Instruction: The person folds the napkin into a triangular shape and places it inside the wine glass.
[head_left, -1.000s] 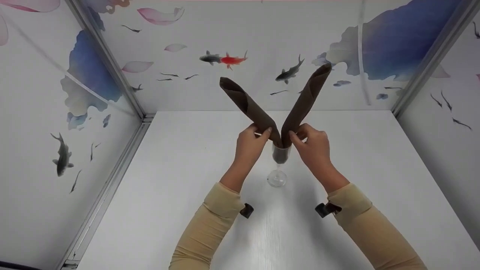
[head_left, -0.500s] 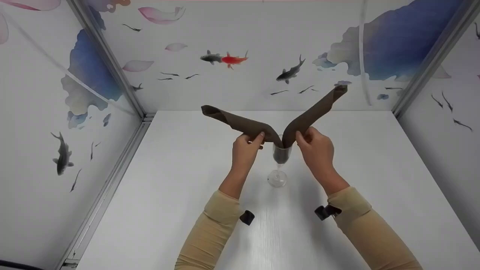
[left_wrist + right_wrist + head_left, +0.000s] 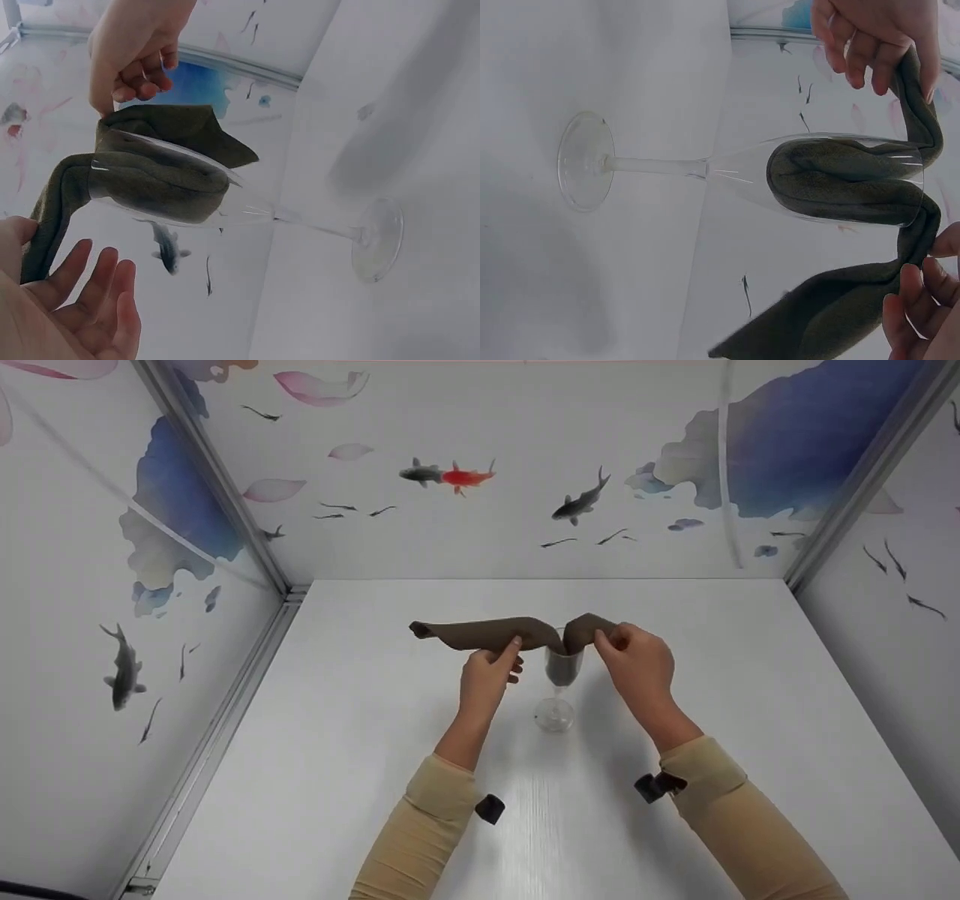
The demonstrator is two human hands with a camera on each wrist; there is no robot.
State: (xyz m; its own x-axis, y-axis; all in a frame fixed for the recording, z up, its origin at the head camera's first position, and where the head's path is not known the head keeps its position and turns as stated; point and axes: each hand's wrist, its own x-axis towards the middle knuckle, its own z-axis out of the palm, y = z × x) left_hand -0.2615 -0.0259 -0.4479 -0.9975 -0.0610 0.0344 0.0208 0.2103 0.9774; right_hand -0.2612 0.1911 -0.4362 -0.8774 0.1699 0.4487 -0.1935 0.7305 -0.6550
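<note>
A dark brown cloth napkin [image 3: 480,633] is folded with its middle tucked into a clear stemmed glass [image 3: 555,716], which stands upright on the white table. Through the bowl the doubled napkin [image 3: 840,184] shows, its bend above the bowl's bottom. Both rolled ends hang out over the rim, one to each side. My left hand [image 3: 484,679] pinches the left end, thumb on top, fingers beneath. On the other side, my right hand [image 3: 641,664] pinches the right end close to the rim; in the right wrist view that end droops down past my right fingers [image 3: 911,281].
White panels printed with fish and petals enclose the white table [image 3: 337,780] at the back and both sides. Metal rails [image 3: 255,660] run along the left edge. A small black camera [image 3: 490,808] is worn on each wrist.
Both napkin ends have bent outward and down, from a raised V to lying nearly level on the left and drooping on the right. My hands have moved slightly apart, still pinching them.
</note>
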